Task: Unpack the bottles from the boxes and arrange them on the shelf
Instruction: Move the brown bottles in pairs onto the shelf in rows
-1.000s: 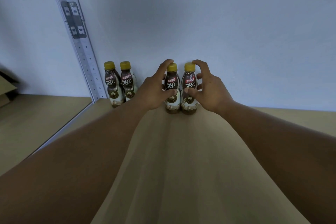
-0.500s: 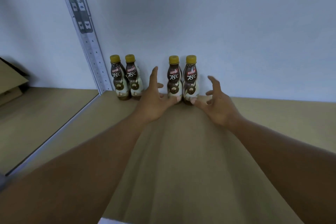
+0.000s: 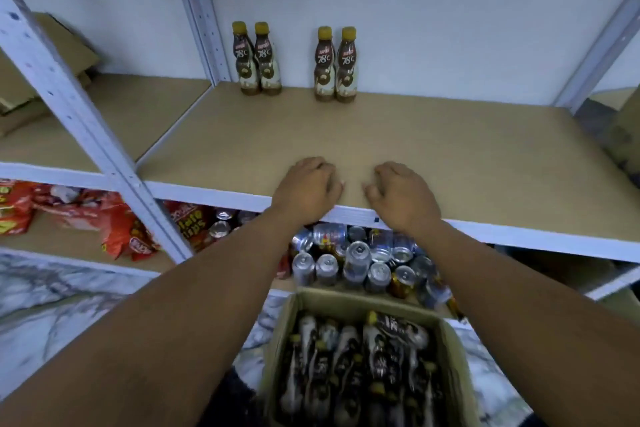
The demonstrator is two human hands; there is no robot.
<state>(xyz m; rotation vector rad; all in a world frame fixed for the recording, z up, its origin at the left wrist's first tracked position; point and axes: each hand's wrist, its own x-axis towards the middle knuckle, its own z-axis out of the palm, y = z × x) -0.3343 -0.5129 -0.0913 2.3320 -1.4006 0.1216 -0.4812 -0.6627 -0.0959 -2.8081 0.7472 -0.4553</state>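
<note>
Two pairs of brown coffee bottles with yellow caps stand upright at the back of the tan shelf board: a left pair by the upright post and a right pair. My left hand and my right hand hover over the shelf's front edge, fingers loosely curled, holding nothing. Below me an open cardboard box holds several more of the same bottles lying on their sides.
White metal uprights frame the shelf bay. The shelf beneath holds drink cans and water bottles, with red snack bags to the left. Flattened cardboard lies on the neighbouring shelf at left. Marble floor shows below.
Both hands let go of the right pair of bottles and drew back from the shelf's rear to its front edge. The view pulled back and down, revealing the box.
</note>
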